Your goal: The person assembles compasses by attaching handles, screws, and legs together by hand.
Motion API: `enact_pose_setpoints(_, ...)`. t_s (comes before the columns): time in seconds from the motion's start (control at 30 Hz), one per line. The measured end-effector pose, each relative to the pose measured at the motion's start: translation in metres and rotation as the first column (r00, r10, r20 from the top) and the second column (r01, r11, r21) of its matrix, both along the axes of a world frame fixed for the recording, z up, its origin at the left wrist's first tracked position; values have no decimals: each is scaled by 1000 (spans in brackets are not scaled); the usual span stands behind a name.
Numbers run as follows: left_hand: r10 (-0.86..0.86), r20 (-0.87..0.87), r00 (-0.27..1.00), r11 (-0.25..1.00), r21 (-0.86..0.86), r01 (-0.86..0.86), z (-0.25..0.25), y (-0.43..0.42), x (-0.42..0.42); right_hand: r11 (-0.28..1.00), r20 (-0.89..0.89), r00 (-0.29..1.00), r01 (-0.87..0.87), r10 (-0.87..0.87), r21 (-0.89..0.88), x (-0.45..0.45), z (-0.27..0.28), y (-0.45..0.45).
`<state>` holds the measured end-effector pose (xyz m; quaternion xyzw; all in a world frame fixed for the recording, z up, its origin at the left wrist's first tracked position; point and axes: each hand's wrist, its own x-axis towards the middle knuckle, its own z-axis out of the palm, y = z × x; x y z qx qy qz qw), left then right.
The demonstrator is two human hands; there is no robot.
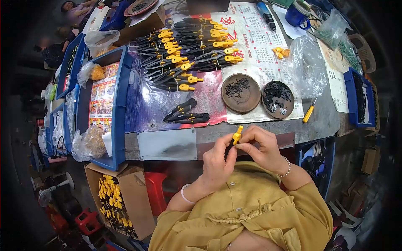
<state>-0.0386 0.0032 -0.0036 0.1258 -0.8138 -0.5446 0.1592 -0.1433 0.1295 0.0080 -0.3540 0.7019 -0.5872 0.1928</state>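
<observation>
In front of my chest, my left hand [217,161] grips a small black tool with a yellow head [237,135], its yellow end pointing up. My right hand [260,145] pinches at the side of that yellow head with thumb and finger. Just beyond the hands are two round bowls: a brown bowl [226,103] with small black pins and a darker bowl [266,109] with black parts and a few silvery clips. Black pieces [186,113] without yellow heads lie left of the bowls. Rows of black tools with yellow heads [180,60] lie farther back.
A yellow-handled screwdriver [308,113] lies at the right near the table edge, by a clear plastic bag [307,69]. Loose yellow parts [280,52] rest on the calendar sheet. Blue bins [121,104] line the left; a cardboard box [140,196] of yellow-headed pieces stands below.
</observation>
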Motion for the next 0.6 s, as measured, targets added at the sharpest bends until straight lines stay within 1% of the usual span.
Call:
enact_pose_setpoints(0.03,0,0,1000,1000,0,0,1,1,0,1000,0,1000,0,0,0,2,1,2)
enact_pose_setpoints(0.1,4,-27,1000,994,-109,-7,4,3,-1,997,67,998,9,-15,80,3,3,6)
enact_pose_setpoints(0.13,4,-27,1000,994,-108,-6,5,4,-2,997,67,998,10,-15,81,3,3,7)
enact_pose_setpoints(0.2,8,-26,1000,990,-144,-11,5,6,-2,996,151,989,-13,0,84,2,4,8)
enact_pose_setpoints(0.23,7,-26,1000,990,-143,-10,5,7,-2,996,151,989,-12,-1,85,1,4,10)
enact_pose_setpoints(0.3,-13,-75,997,984,-177,0,4,9,-2,991,404,912,-110,71,75,-4,4,12)
enact_pose_setpoints(0.33,-16,-74,997,985,-175,3,4,9,-2,991,406,911,-107,67,76,-4,4,11)
enact_pose_setpoints(0.4,-53,-20,998,995,-85,51,4,8,-1,996,636,767,-39,85,-86,-5,2,8)
enact_pose_setpoints(0.43,-55,-21,998,995,-83,53,4,8,-2,996,635,768,-37,82,-84,-8,0,9)
enact_pose_setpoints(0.5,-99,6,995,994,49,99,3,8,-1,979,702,682,-152,205,-139,-14,-5,11)
enact_pose_setpoints(0.53,-100,2,995,994,48,100,2,7,-1,979,699,685,-151,205,-139,-16,-8,12)
enact_pose_setpoints(0.6,-193,98,976,924,354,147,3,4,-2,961,543,796,-262,269,-92,-21,-11,12)
